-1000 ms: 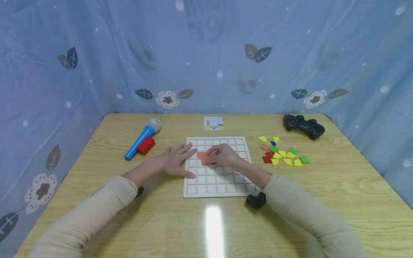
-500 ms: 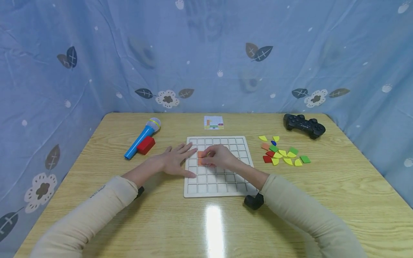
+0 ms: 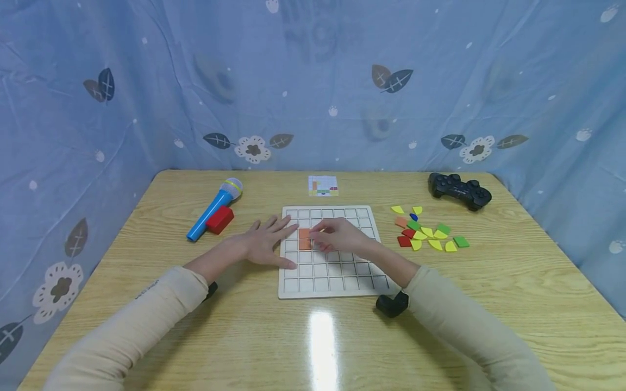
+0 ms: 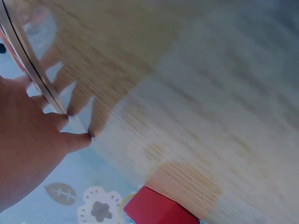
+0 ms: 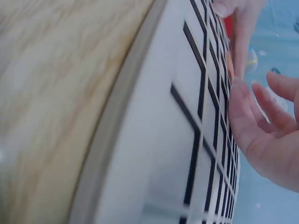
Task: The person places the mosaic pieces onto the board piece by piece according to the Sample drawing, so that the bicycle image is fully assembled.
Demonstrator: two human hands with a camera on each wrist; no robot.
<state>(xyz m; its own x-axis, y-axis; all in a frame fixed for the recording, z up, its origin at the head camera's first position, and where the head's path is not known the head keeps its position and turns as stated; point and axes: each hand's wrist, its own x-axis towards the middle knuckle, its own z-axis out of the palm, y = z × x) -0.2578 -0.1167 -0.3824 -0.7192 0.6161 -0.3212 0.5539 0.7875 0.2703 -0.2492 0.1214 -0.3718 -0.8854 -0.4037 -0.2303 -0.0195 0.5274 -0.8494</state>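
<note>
A white grid board (image 3: 337,285) lies on the wooden table. Two orange square tiles (image 3: 304,244) sit in neighbouring cells, one in front of the other, near the board's left side. My left hand (image 3: 266,244) has its fingers spread over the board's left edge; in the left wrist view the fingertips reach the board's side and the tabletop. My right hand (image 3: 339,236) hovers just right of the orange tiles, fingers loosely bent. In the right wrist view its thumb and fingers (image 5: 261,147) stand apart over the grid, with nothing seen between them.
Several loose tiles in yellow, green (image 3: 461,241), red (image 3: 404,241), orange and blue lie right of the board. A black game controller (image 3: 459,191) is behind them. At left are a toy microphone (image 3: 207,218) and a red block (image 3: 220,220). A pattern card (image 3: 323,186) lies behind the board.
The lower orange tile, askew at first, now lies straight beneath the other. My right hand has let go of it and drawn slightly right. The left hand has stayed in place.
</note>
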